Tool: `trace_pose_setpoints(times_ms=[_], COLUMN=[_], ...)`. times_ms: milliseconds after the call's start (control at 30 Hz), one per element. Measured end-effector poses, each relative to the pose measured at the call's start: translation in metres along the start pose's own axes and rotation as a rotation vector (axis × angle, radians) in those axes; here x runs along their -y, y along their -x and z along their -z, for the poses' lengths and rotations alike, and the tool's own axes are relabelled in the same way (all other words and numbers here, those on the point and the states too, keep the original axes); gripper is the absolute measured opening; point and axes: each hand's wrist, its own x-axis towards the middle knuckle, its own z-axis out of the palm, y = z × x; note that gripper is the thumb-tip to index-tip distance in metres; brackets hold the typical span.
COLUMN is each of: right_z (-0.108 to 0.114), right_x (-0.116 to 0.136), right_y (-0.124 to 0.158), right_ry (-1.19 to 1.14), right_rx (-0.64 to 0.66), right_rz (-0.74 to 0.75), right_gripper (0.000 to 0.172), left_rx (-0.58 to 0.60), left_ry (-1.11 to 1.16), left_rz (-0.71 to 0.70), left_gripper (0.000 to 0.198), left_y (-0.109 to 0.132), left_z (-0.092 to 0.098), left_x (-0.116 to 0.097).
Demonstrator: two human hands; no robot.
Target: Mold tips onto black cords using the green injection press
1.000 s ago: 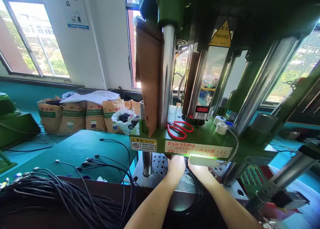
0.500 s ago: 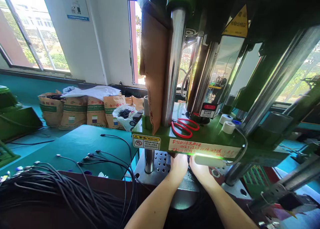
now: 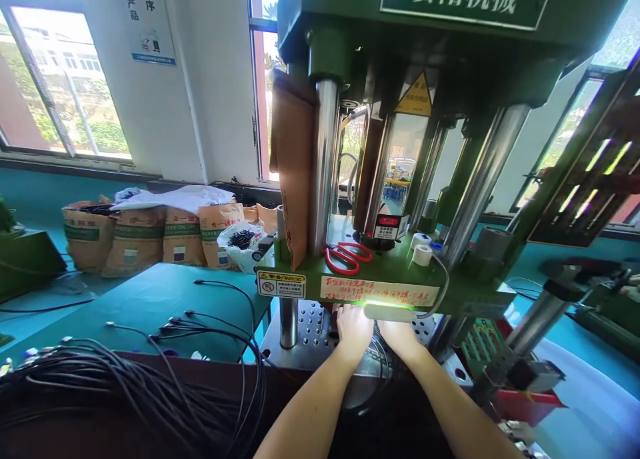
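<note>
My left hand (image 3: pixel 354 327) reaches under the front edge of the green press plate (image 3: pixel 310 262), above the perforated metal bed (image 3: pixel 307 332). Beside it, my right hand (image 3: pixel 397 335) reaches into the same gap. The fingers of both hands are hidden by the plate and a lit lamp tube (image 3: pixel 389 313), so what they hold does not show. Thin black cables (image 3: pixel 383 359) run out between the hands toward my body. Red-handled scissors (image 3: pixel 345 259) lie on top of the plate, near a white roll (image 3: pixel 423 254).
A bundle of black cables (image 3: pixel 125 385) lies at the lower left, with several loose ends on the teal table (image 3: pixel 165 292). Steel columns (image 3: pixel 289 322) flank the bed. Brown sacks (image 3: pixel 135 242) stand by the wall. A red bin (image 3: pixel 530 405) is at the right.
My view has tilted up and shifted to the right, showing more of the press top. Both hands stay under the plate; more cable shows between them now.
</note>
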Motion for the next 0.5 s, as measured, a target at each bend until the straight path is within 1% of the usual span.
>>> trace_pose_setpoints(times_ms=[167,367,500], right_z=[-0.002,-0.008,-0.014], right_x=[0.003,0.007,0.006], right_y=[0.003,-0.002,-0.003], right_ry=[-0.006,-0.021,-0.037], right_rx=[0.053,0.049,0.047], right_rz=[-0.025,-0.030,-0.004], right_gripper=[0.027,0.031,0.032], left_rx=[-0.020,-0.019,0.010], left_ry=[-0.004,0.033,0.048], left_rz=[0.053,0.063,0.066], left_gripper=[0.027,0.026,0.027], left_y=[0.001,-0.002,-0.004], left_z=[-0.004,0.002,0.006], left_x=[0.002,-0.001,0.000])
